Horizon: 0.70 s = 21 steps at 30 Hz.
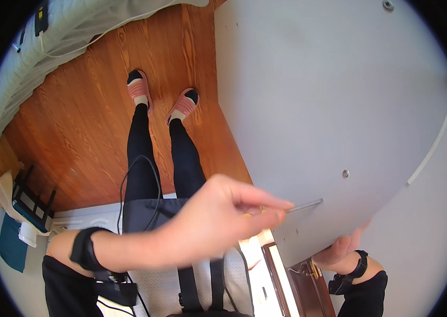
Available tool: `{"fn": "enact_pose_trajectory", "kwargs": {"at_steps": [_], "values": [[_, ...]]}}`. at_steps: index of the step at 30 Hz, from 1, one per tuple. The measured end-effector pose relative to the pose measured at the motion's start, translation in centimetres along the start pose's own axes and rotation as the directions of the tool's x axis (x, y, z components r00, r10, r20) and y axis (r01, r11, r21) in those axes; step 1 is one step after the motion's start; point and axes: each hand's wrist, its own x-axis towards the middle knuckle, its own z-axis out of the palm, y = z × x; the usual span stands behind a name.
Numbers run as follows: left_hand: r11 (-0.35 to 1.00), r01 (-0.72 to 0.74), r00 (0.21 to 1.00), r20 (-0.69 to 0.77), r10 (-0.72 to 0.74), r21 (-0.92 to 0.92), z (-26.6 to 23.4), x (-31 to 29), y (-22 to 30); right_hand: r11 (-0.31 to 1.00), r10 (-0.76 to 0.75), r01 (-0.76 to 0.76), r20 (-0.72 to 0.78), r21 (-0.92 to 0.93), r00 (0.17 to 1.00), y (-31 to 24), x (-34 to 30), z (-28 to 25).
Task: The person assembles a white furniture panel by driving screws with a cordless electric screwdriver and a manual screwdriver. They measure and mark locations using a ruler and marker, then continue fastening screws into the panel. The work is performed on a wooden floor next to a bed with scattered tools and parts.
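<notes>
Left hand [207,222] sits closest to the lens, reaching across my front; thumb and forefinger pinched shut on a thin metal rod [303,206], probably a hex key, other fingers curled under; a bit of yellow shows inside the pinch, can't tell what it is; rod runs straight out from the fingertips [279,205] with its far end lying on the grey panel [313,95], just below a small metal fitting [345,173]; I read the pinch grip as being for fine aim, not torque.

Right hand [342,248] is under the panel's lower edge, beyond and below the rod tip; fingers wrapped up around the edge, only their tips showing, palm hidden; looks like it's bracing the panel so the face stays tilted toward me.

Second fitting [387,5] sits at the panel's far top edge; wooden floor [86,116] and my feet well beyond the fingers.
</notes>
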Motion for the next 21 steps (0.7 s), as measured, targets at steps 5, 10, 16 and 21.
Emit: {"fn": "enact_pose_trajectory", "kwargs": {"at_steps": [5, 10, 16, 21], "values": [[0.683, -0.465, 0.856, 0.091, 0.509, 0.563, 0.0, 0.1, -0.3, 0.990, 0.086, -0.076, -0.087, 0.119, 0.992, -0.3, 0.5, 0.9], [0.222, -0.579, 0.667, 0.300, 0.682, 0.784, -0.6, 0.1, -0.7, 0.973, 0.099, -0.056, -0.185, 0.222, 0.978, -0.2, 0.7, 2.0], [0.990, -0.125, 0.992, 0.026, 0.123, 0.072, -0.3, 0.9, -0.4, 0.967, 0.108, -0.057, -0.195, 0.250, 0.975, 0.2, 0.0, 2.0], [0.495, -0.530, 0.794, 0.197, 0.575, 0.689, -0.5, 0.9, -0.4, 0.968, 0.097, -0.062, -0.133, 0.245, 0.986, 0.9, -0.6, 1.5]]}}
